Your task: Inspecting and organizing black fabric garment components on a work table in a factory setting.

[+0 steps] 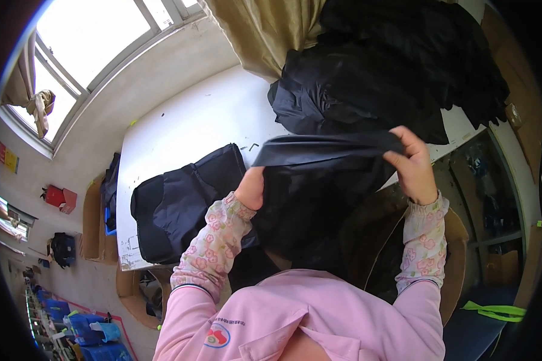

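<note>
Between my two hands a piece of black cloth (pixel 328 150) is stretched, its upper edge folded over in a band and the rest hanging down toward my lap. My right hand (pixel 414 165) pinches the right end of the band between thumb and fingers. At the left end, my left hand (pixel 252 188) has its fingers tucked under the cloth, so they are hidden; only the back of the hand and wrist show. Left of it, a flat stack of dark fabric pieces (pixel 183 201) lies on the white table (pixel 180 129).
A large heap of black cloth (pixel 367 84) covers the table's far right part, beneath a gold curtain (pixel 265 36). Cardboard boxes (pixel 93 222) stand beside the table's left edge. Another open carton (pixel 454 259) is by my right arm. Blue bins (pixel 93 328) line the lower left.
</note>
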Motion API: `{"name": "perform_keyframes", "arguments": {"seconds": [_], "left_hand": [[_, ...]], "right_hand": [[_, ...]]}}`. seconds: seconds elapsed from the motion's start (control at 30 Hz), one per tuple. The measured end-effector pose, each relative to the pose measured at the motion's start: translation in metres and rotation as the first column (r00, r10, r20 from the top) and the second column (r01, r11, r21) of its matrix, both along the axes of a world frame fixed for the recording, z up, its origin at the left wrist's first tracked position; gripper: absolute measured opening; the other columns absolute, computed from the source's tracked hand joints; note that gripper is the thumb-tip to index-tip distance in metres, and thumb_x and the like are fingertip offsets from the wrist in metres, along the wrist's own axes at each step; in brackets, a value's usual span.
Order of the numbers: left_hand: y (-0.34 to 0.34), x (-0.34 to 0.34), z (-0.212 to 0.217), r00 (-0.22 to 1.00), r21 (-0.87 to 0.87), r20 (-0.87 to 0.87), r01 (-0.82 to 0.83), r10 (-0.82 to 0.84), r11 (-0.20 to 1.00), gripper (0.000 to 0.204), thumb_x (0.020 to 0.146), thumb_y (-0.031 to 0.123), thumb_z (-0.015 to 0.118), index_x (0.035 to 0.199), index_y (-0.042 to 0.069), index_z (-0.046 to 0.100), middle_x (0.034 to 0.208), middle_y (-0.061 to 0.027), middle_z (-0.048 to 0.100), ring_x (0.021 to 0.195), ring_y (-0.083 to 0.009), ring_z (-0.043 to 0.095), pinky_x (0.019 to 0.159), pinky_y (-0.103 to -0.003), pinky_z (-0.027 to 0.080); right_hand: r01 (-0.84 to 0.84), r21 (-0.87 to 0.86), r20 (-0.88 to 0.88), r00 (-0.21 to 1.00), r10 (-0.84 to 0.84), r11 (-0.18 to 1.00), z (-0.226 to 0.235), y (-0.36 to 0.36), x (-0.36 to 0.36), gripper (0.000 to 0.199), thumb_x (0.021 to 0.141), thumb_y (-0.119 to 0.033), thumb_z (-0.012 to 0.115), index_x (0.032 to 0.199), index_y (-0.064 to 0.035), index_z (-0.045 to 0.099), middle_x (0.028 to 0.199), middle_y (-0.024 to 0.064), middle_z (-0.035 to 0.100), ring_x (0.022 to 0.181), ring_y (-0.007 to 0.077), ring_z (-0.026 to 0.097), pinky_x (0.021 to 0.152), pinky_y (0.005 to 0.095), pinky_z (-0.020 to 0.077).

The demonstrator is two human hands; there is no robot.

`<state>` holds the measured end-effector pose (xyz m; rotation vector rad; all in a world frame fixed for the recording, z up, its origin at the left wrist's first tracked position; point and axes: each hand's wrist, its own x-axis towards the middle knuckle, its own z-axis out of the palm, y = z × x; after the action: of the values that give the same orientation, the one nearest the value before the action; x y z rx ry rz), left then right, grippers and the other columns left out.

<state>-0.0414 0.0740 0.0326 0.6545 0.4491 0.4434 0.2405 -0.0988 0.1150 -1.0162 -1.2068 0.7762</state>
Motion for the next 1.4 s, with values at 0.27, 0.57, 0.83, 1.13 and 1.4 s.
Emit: {"name": "perform_keyframes", "arguments": {"seconds": [0.27, 0.57, 0.83, 1.13, 1.4], "left_hand": [[-0.037, -0.011, 0.025, 0.789, 0.582, 0.299, 0.295, -0.537, 0.758, 0.094, 0.059, 0.015, 0.091, 0.138, -0.002, 0.043, 0.133, -0.011, 0.053, 0.123, -0.0205, 0.049, 0.107, -0.036, 0.035], [-0.006, -0.006, 0.046, 0.94, 0.27, 0.257, 0.152, -0.223, 0.951, 0.054, 0.088, 0.036, 0.065, 0.127, 0.001, 0.053, 0.121, -0.0105, 0.062, 0.11, -0.022, 0.06, 0.095, -0.035, 0.047], [0.006, 0.017, 0.08, 0.933, 0.163, -0.009, -0.353, 0.359, 0.921, 0.037, 0.099, 0.032, 0.046, 0.082, 0.004, 0.064, 0.078, -0.0068, 0.066, 0.07, -0.0171, 0.065, 0.071, -0.028, 0.052], [0.018, -0.044, 0.035, 0.927, 0.752, -0.272, 0.039, 0.256, 0.658, 0.041, 0.098, 0.039, 0.05, 0.079, 0.005, 0.062, 0.07, -0.0026, 0.057, 0.059, -0.0101, 0.052, 0.057, -0.024, 0.044], [-0.106, -0.021, -0.072, 0.883, 0.732, -0.443, 0.258, 0.153, 0.631, 0.117, 0.076, 0.021, 0.081, 0.15, 0.01, -0.009, 0.133, -0.0236, 0.04, 0.098, -0.0256, 0.065, 0.084, -0.033, 0.052]], "right_hand": [[0.131, 0.052, 0.9, 0.423, -0.103, 0.99, -0.041, 0.073, 0.001, 0.04, 0.08, -0.017, 0.07, 0.116, -0.0069, 0.057, 0.106, 0.0129, 0.063, 0.098, 0.0328, 0.063, 0.082, 0.0351, 0.0499], [0.17, 0.381, 0.673, 0.623, -0.399, 0.909, 0.062, 0.013, -0.065, 0.049, 0.08, -0.02, 0.072, 0.122, -0.0032, 0.055, 0.11, 0.0113, 0.06, 0.098, 0.028, 0.059, 0.094, 0.0353, 0.0439], [0.086, 0.111, 0.719, 0.681, -0.139, 0.99, 0.015, 0.029, -0.068, 0.026, 0.077, -0.009, 0.07, 0.099, -0.003, 0.059, 0.087, 0.0126, 0.052, 0.074, 0.0308, 0.057, 0.065, 0.0386, 0.0445], [0.178, 0.016, 0.5, 0.851, -0.162, 0.984, 0.042, 0.044, -0.023, 0.019, 0.081, -0.005, 0.07, 0.088, -0.0013, 0.053, 0.069, -0.0009, 0.048, 0.064, 0.0056, 0.04, 0.058, 0.0228, 0.0366], [0.155, 0.038, -0.145, 0.978, -0.148, 0.987, 0.085, 0.081, -0.026, 0.019, 0.09, -0.013, 0.064, 0.099, 0.0034, 0.061, 0.084, 0.0045, 0.066, 0.071, 0.0079, 0.061, 0.064, 0.019, 0.048]]}}
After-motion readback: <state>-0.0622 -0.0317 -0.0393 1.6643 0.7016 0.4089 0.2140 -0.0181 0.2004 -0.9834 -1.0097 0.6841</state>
